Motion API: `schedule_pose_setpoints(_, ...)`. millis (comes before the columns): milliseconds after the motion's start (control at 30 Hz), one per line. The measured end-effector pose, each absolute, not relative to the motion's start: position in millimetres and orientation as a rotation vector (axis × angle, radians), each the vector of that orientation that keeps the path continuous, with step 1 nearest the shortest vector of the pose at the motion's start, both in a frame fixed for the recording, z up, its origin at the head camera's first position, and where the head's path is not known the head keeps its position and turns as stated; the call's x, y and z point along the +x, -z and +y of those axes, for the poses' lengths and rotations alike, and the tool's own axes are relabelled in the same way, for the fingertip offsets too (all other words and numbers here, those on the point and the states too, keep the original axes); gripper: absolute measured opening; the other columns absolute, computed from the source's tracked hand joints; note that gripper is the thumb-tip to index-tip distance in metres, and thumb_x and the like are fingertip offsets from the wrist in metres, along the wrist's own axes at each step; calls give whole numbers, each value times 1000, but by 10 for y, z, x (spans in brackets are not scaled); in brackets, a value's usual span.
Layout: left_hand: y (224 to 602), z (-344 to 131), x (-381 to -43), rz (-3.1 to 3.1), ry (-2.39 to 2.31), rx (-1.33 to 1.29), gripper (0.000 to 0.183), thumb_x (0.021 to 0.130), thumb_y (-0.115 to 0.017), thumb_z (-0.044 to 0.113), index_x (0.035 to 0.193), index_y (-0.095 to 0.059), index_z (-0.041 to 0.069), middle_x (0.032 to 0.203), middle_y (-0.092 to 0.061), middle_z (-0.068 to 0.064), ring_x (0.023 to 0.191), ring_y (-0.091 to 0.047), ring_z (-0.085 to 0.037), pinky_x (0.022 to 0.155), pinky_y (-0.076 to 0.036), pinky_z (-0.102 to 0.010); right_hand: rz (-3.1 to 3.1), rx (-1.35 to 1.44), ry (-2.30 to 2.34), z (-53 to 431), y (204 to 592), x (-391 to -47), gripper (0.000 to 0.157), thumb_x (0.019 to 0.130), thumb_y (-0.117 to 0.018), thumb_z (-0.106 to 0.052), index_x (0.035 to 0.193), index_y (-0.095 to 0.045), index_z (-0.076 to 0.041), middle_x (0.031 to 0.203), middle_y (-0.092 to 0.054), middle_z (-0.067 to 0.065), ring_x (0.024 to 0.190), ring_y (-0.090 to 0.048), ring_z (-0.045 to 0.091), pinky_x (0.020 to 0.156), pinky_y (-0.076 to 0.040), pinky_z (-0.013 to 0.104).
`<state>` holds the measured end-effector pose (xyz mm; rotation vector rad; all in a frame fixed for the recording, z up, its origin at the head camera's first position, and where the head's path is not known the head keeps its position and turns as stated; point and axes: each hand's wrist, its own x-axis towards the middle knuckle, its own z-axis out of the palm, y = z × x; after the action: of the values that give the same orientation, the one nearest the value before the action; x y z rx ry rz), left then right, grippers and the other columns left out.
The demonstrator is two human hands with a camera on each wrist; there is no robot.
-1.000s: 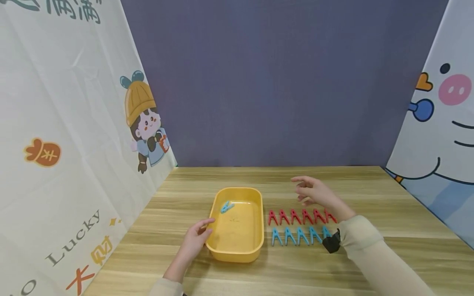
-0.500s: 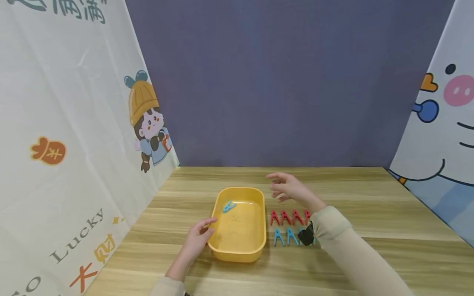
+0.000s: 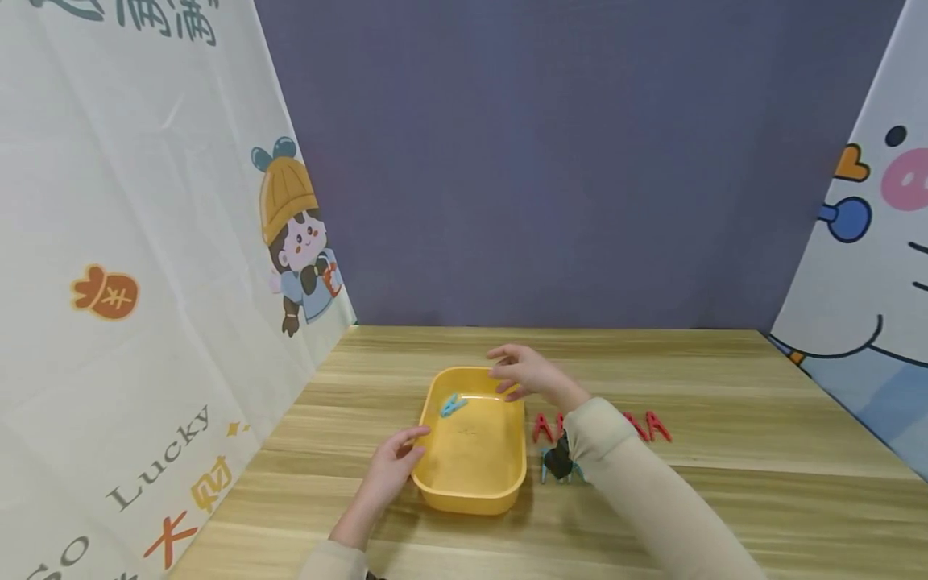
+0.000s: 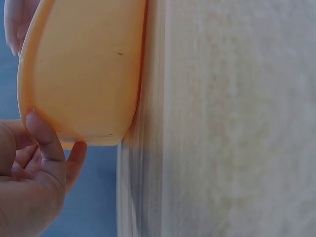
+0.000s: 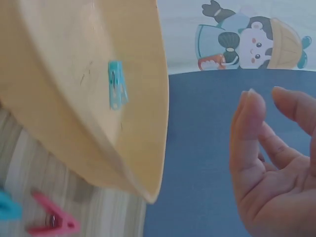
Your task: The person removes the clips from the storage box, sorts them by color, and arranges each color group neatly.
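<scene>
My left hand [image 3: 391,463] holds the near-left rim of a yellow plastic tub [image 3: 474,505], its bent fingertips at the edge; the left wrist view shows these fingers [image 4: 47,136] close against the wall. Inside the tub lies one light blue clothespin [image 3: 453,404], towards its far left side. Over the tub's far right corner hovers my right hand [image 3: 532,374]. In the right wrist view its thumb and fingers are loosely bent and apart, with nothing between them.
Right of the tub lies a row of red clothespins [image 3: 656,427], with blue clothespins [image 3: 544,467] in front, both partly hidden by my right sleeve [image 3: 638,475] and a black wrist piece. A dark backdrop [image 3: 565,161] stands behind the wooden table [image 3: 725,387], printed sheets at both sides.
My right hand has moved left from above the clothespins to the tub's far right corner. The left hand stays at the tub; the head view has shifted slightly.
</scene>
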<state>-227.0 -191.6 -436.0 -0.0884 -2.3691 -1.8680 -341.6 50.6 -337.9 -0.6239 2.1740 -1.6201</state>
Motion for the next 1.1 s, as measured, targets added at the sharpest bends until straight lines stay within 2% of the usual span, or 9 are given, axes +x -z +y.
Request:
schedule_pose_setpoints(233, 4363, -1930, -2263, -2380, 1850, -84, 29, 92, -52, 3, 121, -55, 0, 132, -42, -25, 94, -57, -33, 57, -51, -31, 2139, -577, 1627, 257, 3471, -3442, 42, 90, -58, -10, 129, -45, 0, 111, -52, 17, 84, -59, 30, 67, -54, 37)
schedule_pose_setpoints(500, 4366, -1929, -2257, -2364, 1857, -116, 31, 91, -52, 1, 122, -53, -4, 127, -45, -28, 88, -58, -33, 57, -52, -31, 2121, -575, 1646, 58, 3556, -3430, 42, 89, -60, -10, 127, -47, 0, 107, -54, 16, 79, -60, 26, 65, -54, 35)
schedule_pose_setpoints(867, 4372, -1922, -2271, -2359, 1849, -124, 30, 91, -52, 1, 121, -54, -4, 128, -45, -28, 88, -59, -33, 57, -51, -29, 2107, -638, 1653, -56, 3677, -3446, 48, 88, -60, -10, 131, -42, 3, 106, -55, 16, 89, -58, 39, 65, -54, 36)
schedule_pose_setpoints(1100, 4365, -1921, -2270, -2328, 1870, -159, 30, 91, -52, 0, 121, -53, -6, 126, -45, -28, 90, -58, -35, 59, -53, -36, 2107, -600, 1622, -150, 3736, -3479, 46, 89, -59, -10, 130, -43, 3, 110, -54, 17, 93, -58, 39, 67, -53, 36)
